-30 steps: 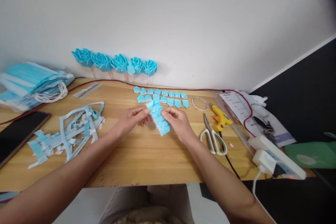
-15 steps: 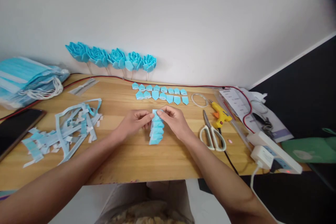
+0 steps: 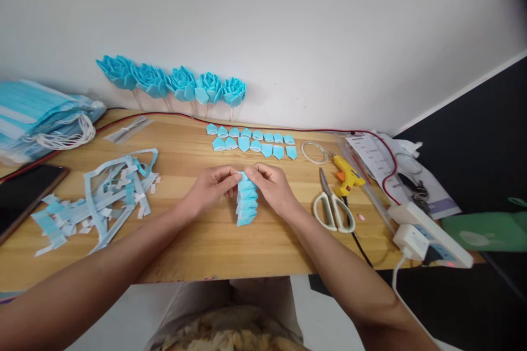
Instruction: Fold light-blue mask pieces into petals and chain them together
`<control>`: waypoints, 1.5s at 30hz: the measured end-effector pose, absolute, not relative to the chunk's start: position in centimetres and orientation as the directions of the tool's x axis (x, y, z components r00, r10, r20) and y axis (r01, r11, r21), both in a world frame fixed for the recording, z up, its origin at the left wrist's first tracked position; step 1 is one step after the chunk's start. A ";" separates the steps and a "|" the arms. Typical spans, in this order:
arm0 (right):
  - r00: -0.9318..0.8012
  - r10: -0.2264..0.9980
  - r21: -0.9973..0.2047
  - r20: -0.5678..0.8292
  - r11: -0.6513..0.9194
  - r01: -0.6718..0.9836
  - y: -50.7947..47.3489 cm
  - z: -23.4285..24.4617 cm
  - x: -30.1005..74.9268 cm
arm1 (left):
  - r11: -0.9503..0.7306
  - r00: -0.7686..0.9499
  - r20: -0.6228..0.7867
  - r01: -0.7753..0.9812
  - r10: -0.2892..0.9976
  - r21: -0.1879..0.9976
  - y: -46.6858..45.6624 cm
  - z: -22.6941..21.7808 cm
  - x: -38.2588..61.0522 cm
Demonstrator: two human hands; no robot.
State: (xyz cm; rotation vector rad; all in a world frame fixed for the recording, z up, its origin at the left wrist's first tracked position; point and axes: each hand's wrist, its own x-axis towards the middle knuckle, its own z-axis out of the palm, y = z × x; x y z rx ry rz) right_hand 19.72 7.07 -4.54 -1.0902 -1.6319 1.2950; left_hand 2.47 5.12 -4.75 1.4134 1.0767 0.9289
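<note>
Tabletop (image 3: 214, 252), pleated strip (image 3: 247, 202), bag (image 3: 95, 110) of probable masks (image 3: 35, 105)

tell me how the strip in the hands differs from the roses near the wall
The strip is a stepped, folded band; the roses are round, layered blooms. The strip is held by the left hand and right hand; the roses stand on thin stems. Both are blue.

Craft workspace, whether in a home or a workshop unclear: a wooden table (image 3: 189, 255) against a white wall (image 3: 288, 38) holds a yellow glue gun (image 3: 348, 176), scissors (image 3: 327, 190), a power strip (image 3: 438, 242), cut scraps (image 3: 105, 202) and 2 rows of folded blue pieces (image 3: 256, 146), with 5 blue flowers (image 3: 181, 82) behind.
</note>
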 end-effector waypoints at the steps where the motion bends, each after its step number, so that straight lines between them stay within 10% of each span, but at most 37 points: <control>1: -0.320 0.945 -0.976 0.072 0.132 0.172 7.1 -4.6 19.7 | -0.008 0.276 -0.022 0.109 0.961 0.994 5.1 -4.6 2.5; 45: -0.279 0.960 -0.996 0.023 0.046 0.077 7.5 -5.4 19.8 | -0.042 0.214 0.017 0.115 0.977 0.993 5.2 -4.2 2.3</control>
